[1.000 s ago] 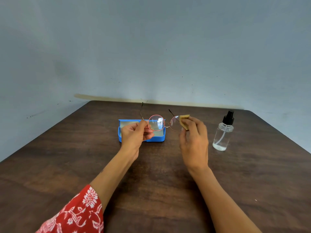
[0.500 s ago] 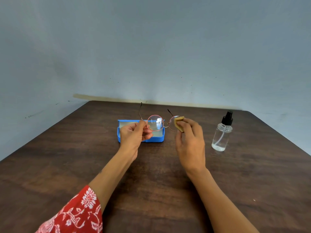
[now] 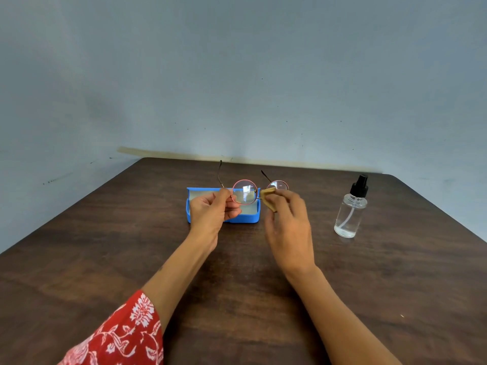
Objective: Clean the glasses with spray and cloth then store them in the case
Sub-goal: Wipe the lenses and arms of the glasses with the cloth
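Pink-rimmed glasses (image 3: pixel 245 192) pinched in L hand (image 3: pixel 210 214), tan cloth (image 3: pixel 268 198) gripped in R hand (image 3: pixel 288 227) against right lens

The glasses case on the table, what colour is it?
The case is bright blue, seen in the head view.

Dark matt wood-grain table (image 3: pixel 369 285), thin metal-framed glasses (image 3: pixel 245 192), glossy blue plastic case (image 3: pixel 243 219), clear plastic spray bottle (image 3: pixel 349 214), tan cloth (image 3: pixel 269 197)
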The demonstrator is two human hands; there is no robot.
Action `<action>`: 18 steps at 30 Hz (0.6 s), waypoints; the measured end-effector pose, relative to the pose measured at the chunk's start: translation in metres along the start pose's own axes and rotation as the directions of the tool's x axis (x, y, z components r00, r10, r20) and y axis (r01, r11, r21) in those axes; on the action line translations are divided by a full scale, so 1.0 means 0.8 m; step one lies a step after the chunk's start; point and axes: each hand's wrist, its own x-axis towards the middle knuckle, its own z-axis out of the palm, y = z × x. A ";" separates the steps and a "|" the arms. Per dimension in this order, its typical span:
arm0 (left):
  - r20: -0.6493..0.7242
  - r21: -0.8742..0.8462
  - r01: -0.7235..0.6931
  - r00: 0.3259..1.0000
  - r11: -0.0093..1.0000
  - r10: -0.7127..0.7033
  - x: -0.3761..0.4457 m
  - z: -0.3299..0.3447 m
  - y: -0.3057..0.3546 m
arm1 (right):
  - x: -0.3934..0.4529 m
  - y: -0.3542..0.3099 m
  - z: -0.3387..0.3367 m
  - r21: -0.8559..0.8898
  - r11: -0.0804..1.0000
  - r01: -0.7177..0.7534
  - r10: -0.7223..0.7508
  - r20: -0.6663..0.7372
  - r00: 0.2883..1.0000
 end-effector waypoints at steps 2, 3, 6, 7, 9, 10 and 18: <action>-0.007 -0.002 -0.003 1.000 1.000 0.003 0.000 -0.001 0.001 | -0.001 -0.006 0.005 -0.032 0.997 0.067 -0.066 0.038 0.997; -0.010 -0.005 -0.002 1.000 1.000 0.002 0.000 -0.001 0.001 | -0.001 -0.005 0.005 -0.035 0.997 0.073 -0.071 0.040 0.997; -0.010 -0.016 -0.002 1.000 1.000 0.002 0.001 -0.001 0.001 | 0.003 0.008 -0.003 0.006 0.999 -0.043 0.044 -0.026 0.999; -0.009 -0.015 0.000 1.000 1.000 0.000 0.001 -0.001 0.001 | 0.004 0.013 -0.007 0.013 0.996 -0.093 0.094 -0.057 0.994; -0.009 -0.010 0.003 1.000 1.000 -0.003 0.002 0.000 0.000 | 0.005 0.021 -0.011 0.004 0.990 -0.141 0.140 -0.083 0.987; -0.009 -0.008 0.003 1.000 1.000 -0.003 0.002 0.000 -0.001 | 0.004 0.020 -0.012 -0.005 0.991 -0.131 0.130 -0.074 0.989; -0.013 -0.015 0.002 1.000 1.000 -0.003 0.003 -0.002 -0.004 | -0.002 -0.009 0.006 -0.037 0.991 0.130 -0.128 0.043 0.991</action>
